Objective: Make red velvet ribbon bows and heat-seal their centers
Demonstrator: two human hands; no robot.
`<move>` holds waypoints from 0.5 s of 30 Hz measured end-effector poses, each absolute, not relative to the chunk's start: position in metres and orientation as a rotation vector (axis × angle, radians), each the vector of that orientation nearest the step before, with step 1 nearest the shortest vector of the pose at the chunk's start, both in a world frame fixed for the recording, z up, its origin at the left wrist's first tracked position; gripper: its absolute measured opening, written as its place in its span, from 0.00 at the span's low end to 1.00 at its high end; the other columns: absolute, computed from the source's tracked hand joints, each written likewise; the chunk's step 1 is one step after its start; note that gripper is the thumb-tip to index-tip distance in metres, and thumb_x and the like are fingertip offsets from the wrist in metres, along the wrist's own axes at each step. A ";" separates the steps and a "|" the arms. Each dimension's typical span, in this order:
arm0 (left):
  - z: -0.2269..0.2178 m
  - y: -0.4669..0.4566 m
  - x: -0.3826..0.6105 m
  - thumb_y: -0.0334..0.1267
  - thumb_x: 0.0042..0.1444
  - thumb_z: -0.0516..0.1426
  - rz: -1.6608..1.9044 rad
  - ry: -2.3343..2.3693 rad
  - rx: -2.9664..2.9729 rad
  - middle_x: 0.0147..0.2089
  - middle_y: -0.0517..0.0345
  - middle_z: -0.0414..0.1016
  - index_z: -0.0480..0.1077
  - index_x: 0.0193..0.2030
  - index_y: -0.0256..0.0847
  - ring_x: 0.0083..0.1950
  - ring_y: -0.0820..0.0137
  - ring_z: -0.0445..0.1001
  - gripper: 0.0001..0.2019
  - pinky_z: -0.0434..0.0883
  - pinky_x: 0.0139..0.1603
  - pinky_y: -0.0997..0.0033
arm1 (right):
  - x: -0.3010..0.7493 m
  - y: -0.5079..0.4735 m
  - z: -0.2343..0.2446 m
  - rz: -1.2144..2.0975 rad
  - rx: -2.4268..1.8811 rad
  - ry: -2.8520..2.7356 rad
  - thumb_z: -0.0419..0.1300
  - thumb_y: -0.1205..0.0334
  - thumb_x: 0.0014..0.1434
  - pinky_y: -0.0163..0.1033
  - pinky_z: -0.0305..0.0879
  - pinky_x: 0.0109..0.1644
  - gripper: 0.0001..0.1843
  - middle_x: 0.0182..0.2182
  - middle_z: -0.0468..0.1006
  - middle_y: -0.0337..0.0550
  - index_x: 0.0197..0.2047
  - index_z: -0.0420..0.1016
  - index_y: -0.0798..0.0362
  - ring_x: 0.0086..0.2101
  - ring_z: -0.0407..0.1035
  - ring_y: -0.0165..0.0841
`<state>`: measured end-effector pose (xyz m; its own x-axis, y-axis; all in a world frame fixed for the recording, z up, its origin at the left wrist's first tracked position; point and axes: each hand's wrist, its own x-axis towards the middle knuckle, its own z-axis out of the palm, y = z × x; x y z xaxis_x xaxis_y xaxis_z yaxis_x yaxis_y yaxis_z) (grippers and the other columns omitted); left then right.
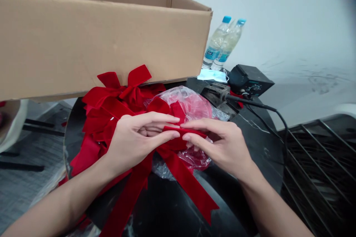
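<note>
Both forearms are bare and slant from the bottom corners toward the centre. Left hand is palm-down, w/ fingers long and nearly straight, thumb pinched under them. Right hand mirrors it, approx. same height; the fingertips of both hands almost touch.

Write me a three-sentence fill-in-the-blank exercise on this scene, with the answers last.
1. The left hand and the right hand pinch a folded strip of ____ ribbon between them.
2. Behind the pile of bows stands a large ____ box.
3. The two water bottles by the wall have ____ caps.
Missing words: red; cardboard; blue.
</note>
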<state>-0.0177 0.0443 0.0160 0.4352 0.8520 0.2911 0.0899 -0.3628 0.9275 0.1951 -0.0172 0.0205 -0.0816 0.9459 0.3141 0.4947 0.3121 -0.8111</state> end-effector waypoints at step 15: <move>0.042 0.046 -0.036 0.43 0.65 0.62 0.758 0.829 2.362 0.48 0.59 0.85 0.75 0.59 0.47 0.44 0.67 0.83 0.17 0.77 0.47 0.72 | 0.199 -0.029 0.037 0.281 -1.288 -2.054 0.61 0.61 0.69 0.33 0.71 0.42 0.05 0.35 0.84 0.37 0.42 0.79 0.49 0.33 0.77 0.30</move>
